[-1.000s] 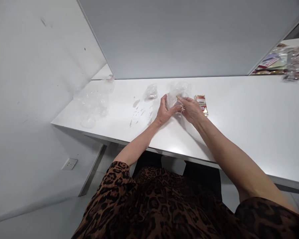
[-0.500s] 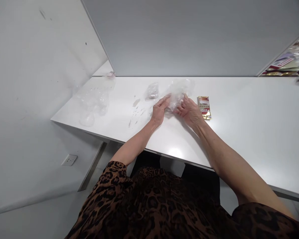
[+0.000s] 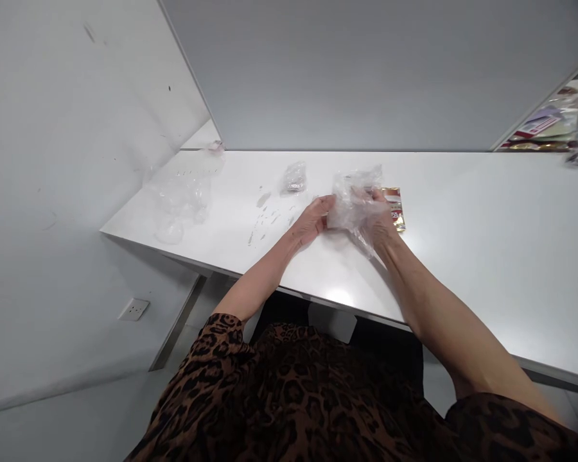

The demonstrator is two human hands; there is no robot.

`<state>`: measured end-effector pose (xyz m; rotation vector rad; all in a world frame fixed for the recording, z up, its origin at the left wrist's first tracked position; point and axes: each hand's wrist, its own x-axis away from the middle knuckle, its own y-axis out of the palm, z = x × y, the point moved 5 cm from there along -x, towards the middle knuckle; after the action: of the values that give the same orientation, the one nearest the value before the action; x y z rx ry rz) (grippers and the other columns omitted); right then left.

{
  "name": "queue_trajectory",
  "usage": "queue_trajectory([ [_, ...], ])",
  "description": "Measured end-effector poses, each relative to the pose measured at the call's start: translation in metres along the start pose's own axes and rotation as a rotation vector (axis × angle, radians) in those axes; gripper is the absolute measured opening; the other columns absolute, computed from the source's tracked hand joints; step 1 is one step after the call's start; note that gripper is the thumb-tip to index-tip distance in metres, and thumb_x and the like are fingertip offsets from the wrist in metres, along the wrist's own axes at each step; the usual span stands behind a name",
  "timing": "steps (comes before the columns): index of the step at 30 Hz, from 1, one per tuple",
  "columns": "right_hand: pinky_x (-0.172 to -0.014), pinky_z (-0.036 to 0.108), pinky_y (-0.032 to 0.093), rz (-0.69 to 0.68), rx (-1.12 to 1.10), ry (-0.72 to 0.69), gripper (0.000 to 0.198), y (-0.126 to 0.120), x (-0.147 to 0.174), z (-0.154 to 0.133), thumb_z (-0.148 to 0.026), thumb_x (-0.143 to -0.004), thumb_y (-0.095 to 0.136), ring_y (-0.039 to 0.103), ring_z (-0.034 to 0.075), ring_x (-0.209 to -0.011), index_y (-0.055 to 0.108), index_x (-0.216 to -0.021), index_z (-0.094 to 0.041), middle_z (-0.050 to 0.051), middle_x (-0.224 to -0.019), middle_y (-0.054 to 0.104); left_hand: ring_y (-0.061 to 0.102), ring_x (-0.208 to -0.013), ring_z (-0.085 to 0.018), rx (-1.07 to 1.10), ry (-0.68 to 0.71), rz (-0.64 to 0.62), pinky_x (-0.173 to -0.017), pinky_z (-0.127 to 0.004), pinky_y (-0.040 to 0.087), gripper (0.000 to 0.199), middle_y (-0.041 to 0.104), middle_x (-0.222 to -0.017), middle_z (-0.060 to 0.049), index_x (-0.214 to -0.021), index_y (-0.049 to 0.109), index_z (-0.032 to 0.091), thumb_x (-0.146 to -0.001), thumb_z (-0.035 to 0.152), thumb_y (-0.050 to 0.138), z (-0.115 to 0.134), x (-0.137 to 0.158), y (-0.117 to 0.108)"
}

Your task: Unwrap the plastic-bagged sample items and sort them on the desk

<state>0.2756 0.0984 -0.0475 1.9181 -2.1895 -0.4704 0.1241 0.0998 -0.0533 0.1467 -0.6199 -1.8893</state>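
A clear, crinkled plastic bag [image 3: 349,208] that looks like bubble wrap is between my hands, just above the table. My left hand [image 3: 316,217] pinches its left edge, thumb and fingers closed. The plastic spreads over the fingers of my right hand [image 3: 379,215], which are partly covered and blurred; the hand seems to be inside or behind it. Right beside that hand lies a small stack of gold and red sachets [image 3: 395,208], partly hidden by it. Left of my hands stands a small bundle wrapped in clear plastic [image 3: 295,178].
More clear bubble plastic [image 3: 180,202] lies at the table's left end, by the wall. A grey panel [image 3: 341,77] rises along the back of the white table [image 3: 462,256]. Several packets and plastic wraps [image 3: 544,125] show beyond the panel at far right. Grey marks [image 3: 264,215] dot the tabletop.
The plastic has been turned and pulled nearer, and now drapes over my right hand, which has moved slightly right across the sachets. My left hand has shifted a little right.
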Motion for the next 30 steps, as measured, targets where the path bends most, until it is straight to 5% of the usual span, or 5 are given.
queue_trajectory([
  [4,-0.062,0.033,0.055,0.018,0.018,0.027,0.065,0.001,0.005,-0.002,-0.074,-0.057,0.09,0.064,0.02,-0.078,0.059,-0.091,-0.029,0.0,-0.086,0.066,0.072,-0.119,-0.029,-0.106,-0.03,-0.157,-0.113,-0.056,0.057,0.052,0.073,-0.13,-0.011,-0.12,0.071,0.022,-0.075,0.031,0.096,-0.005,0.005,0.011],
  [12,-0.076,0.035,0.056,0.19,0.152,-0.148,0.072,-0.004,0.009,-0.008,-0.081,-0.067,0.081,0.065,0.022,-0.095,0.06,-0.112,-0.029,0.006,-0.113,0.065,0.07,-0.097,-0.016,-0.022,0.133,0.243,-0.109,-0.047,0.059,0.033,0.071,-0.109,-0.002,-0.105,0.061,0.022,-0.082,0.015,0.083,-0.001,-0.004,-0.008],
  [21,-0.103,0.054,0.051,-0.116,0.749,-0.738,0.022,0.018,0.031,-0.028,-0.045,-0.099,0.066,0.067,0.029,-0.108,0.069,-0.089,-0.026,0.008,-0.104,0.075,0.076,-0.106,-0.021,0.405,0.074,0.137,-0.105,-0.038,0.06,0.003,0.074,-0.091,-0.004,-0.097,0.067,0.019,-0.095,0.02,0.065,0.009,0.0,-0.002],
  [26,-0.092,0.05,0.053,-0.433,0.747,-0.891,0.015,0.036,0.044,-0.031,-0.027,-0.1,0.061,0.07,0.026,-0.095,0.063,-0.085,-0.025,0.006,-0.093,0.075,0.07,-0.13,-0.036,0.584,0.048,0.084,-0.109,-0.054,0.06,0.069,0.078,-0.111,-0.015,-0.116,0.072,0.015,-0.101,0.077,0.045,0.023,0.004,-0.009],
  [30,-0.085,0.046,0.052,-0.65,0.709,-0.839,0.027,0.046,0.058,-0.036,-0.032,-0.101,0.06,0.064,0.023,-0.083,0.058,-0.075,-0.024,0.005,-0.081,0.07,0.069,-0.134,-0.034,0.628,0.107,0.144,-0.111,-0.055,0.058,0.068,0.078,-0.127,-0.013,-0.139,0.068,0.022,-0.103,0.075,0.042,0.031,0.005,-0.018],
])
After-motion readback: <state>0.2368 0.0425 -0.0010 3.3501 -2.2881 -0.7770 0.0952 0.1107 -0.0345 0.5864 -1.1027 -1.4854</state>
